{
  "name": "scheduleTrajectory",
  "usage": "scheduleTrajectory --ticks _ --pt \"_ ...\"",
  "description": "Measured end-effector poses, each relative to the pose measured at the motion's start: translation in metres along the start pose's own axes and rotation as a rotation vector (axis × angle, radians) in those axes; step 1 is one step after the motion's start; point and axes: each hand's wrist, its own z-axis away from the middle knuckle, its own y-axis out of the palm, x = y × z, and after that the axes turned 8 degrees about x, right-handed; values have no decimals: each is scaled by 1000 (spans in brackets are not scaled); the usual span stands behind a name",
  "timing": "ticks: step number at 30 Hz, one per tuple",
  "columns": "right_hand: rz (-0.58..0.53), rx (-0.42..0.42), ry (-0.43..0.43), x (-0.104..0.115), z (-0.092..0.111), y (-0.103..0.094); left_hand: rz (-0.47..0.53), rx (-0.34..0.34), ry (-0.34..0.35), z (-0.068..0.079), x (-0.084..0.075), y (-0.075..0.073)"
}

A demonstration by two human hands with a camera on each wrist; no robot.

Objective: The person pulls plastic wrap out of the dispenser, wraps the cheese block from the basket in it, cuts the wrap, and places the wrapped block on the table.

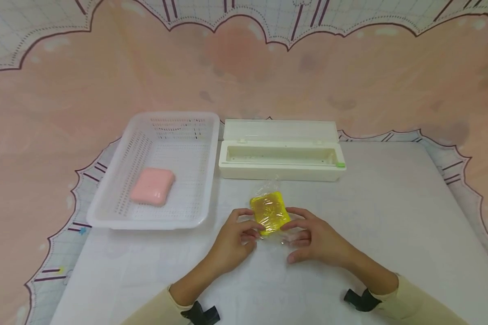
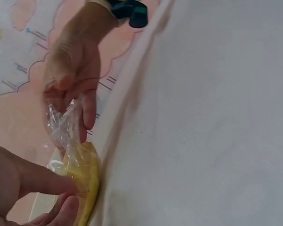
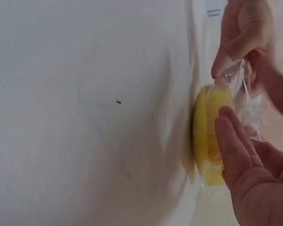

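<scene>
A translucent yellow bar of soap (image 1: 270, 212) lies on the white cloth, loosely wrapped in clear plastic film (image 2: 66, 125). My left hand (image 1: 235, 241) touches its left edge and near corner with the fingertips. At the soap's right edge, my right hand (image 1: 319, 237) rests its index and middle fingertips; in the right wrist view its fingers (image 3: 236, 141) lie nearly straight against the wrapped side. Loose film bunches between the hands at the near end. Part of the soap is hidden behind fingers in both wrist views.
A white perforated basket (image 1: 209, 180) stands to the left, with a pink bar of soap (image 1: 152, 186) inside. Behind the yellow soap is a cream-coloured long box (image 1: 280, 173), its lid (image 1: 280, 130) raised and a green tab at its right end. Patterned fabric surrounds the white cloth.
</scene>
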Motion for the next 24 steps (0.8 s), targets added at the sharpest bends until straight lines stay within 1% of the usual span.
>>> scheduleTrajectory --ticks 2,5,7,8,10,13,15,18,21,24 --pt "137 -33 -62 0 1 3 -155 -11 49 0 0 3" --pt "330 -119 -180 1 1 7 -324 -24 109 -2 -1 6" --pt "423 -176 -269 0 0 8 -380 -28 143 -4 -2 7" --pt "457 -199 -308 -1 -1 9 -392 -29 159 -5 -2 6" --pt "505 -236 -358 -2 -3 9 -386 -30 188 -7 -2 6" --pt "515 -251 -390 -3 -6 8 -347 -29 202 -11 0 5" --pt "505 -237 -388 -2 -8 6 -304 -27 197 -14 1 4" --pt "480 -182 -387 0 -12 3 -251 -26 182 -18 5 3" --pt "472 -140 -376 3 -16 2 -222 -27 182 -21 5 2" --pt "510 -171 -397 4 -20 3 -207 -27 182 -23 3 -1"
